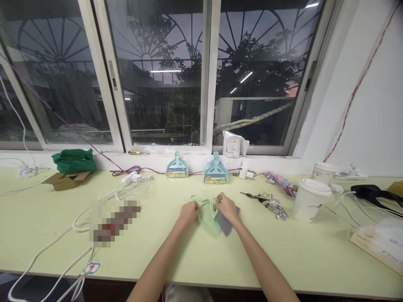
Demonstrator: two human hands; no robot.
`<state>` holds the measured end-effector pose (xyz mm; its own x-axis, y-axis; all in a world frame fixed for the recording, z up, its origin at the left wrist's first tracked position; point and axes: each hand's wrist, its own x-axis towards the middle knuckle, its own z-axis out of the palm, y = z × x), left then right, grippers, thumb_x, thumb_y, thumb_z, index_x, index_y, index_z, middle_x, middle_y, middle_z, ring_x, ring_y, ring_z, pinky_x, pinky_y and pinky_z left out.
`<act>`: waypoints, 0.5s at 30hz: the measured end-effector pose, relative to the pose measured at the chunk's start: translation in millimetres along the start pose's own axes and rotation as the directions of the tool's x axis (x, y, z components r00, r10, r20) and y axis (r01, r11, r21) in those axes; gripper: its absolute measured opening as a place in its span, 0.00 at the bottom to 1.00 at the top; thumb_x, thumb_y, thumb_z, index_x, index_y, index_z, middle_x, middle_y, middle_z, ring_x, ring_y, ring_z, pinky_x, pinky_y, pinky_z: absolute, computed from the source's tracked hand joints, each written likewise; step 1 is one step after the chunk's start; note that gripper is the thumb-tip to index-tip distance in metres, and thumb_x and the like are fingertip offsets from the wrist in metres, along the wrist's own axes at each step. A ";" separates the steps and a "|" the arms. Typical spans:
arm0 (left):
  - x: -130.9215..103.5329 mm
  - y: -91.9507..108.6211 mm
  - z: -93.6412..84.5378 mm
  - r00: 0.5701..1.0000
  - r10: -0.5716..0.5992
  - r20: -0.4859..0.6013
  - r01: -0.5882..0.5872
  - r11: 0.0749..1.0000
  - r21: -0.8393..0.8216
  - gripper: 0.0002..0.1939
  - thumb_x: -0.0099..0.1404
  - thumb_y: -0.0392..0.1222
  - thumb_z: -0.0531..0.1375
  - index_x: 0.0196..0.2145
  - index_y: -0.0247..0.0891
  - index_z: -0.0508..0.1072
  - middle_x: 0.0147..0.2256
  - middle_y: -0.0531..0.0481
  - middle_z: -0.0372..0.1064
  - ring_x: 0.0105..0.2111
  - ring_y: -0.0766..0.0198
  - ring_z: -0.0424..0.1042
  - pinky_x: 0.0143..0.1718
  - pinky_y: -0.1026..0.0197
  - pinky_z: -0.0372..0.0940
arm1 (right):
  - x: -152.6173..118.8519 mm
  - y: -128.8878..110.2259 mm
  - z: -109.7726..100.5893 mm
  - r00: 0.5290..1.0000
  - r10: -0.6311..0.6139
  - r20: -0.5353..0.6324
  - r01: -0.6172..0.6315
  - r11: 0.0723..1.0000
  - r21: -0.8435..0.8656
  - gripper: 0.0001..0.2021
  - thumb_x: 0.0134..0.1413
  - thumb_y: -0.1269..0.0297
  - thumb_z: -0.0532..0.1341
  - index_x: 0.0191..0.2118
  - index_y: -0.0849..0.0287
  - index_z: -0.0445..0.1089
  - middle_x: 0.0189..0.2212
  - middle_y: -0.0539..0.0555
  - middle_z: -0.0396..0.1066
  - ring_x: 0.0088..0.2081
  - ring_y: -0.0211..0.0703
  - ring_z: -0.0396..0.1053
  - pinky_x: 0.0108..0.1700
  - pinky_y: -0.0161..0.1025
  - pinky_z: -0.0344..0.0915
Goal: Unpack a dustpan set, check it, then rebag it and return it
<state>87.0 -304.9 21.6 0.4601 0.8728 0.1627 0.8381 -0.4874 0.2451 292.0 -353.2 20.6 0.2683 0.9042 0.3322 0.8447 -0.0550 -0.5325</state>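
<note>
Over the table's middle, my left hand (189, 212) is closed on the left side of a pale green dustpan (208, 220). My right hand (227, 207) pinches a small hand brush (223, 224) with a pale green handle and grey bristles. The brush lies at the dustpan's right side, its bristles pointing down toward me. Whether brush and pan touch is hard to tell. Beyond my hands, two sets of packaged dustpans, a left one (177, 165) and a thicker right stack (215, 170), lean upright against the wall under the window.
Left of my arms are white cables (77, 222), a blurred-out object (116, 222) and a green bag on a cardboard box (67, 181). To the right lie a bunch of keychains (275, 207), paper cups (311, 201) and a tissue pack (384, 243). A cutter (134, 152) rests on the sill.
</note>
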 end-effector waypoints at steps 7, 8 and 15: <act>27.9 23.5 2.7 0.886 0.455 -0.085 -0.458 0.889 -0.020 0.11 0.63 0.49 0.58 0.40 0.41 0.70 0.38 0.46 0.71 0.40 0.56 0.70 0.38 0.60 0.61 | -3.4 10.7 5.4 0.998 -0.054 0.007 0.054 0.996 0.078 0.09 0.46 0.74 0.61 0.34 0.54 0.68 0.36 0.50 0.76 0.41 0.43 0.73 0.41 0.35 0.60; 30.6 18.4 3.0 0.864 0.484 -0.136 -0.482 0.875 0.051 0.14 0.61 0.48 0.61 0.43 0.41 0.69 0.42 0.45 0.70 0.43 0.56 0.69 0.40 0.59 0.61 | -2.2 12.7 4.5 0.999 -0.047 0.016 0.046 0.994 0.097 0.08 0.45 0.73 0.62 0.34 0.54 0.68 0.35 0.50 0.76 0.40 0.43 0.73 0.40 0.35 0.61; 32.7 6.0 24.8 0.677 0.730 -0.094 -0.674 0.667 0.319 0.11 0.67 0.30 0.51 0.45 0.39 0.67 0.44 0.43 0.68 0.46 0.59 0.68 0.47 0.57 0.60 | 4.5 15.9 1.8 0.990 -0.104 0.100 0.085 0.981 0.173 0.08 0.40 0.71 0.65 0.30 0.55 0.70 0.29 0.46 0.73 0.30 0.38 0.69 0.34 0.32 0.59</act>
<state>114.3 -278.7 4.8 0.8955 0.2335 0.3790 0.3424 -0.9053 -0.2513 305.7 -349.3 12.2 0.1316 0.9429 0.3059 0.7714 0.0964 -0.6291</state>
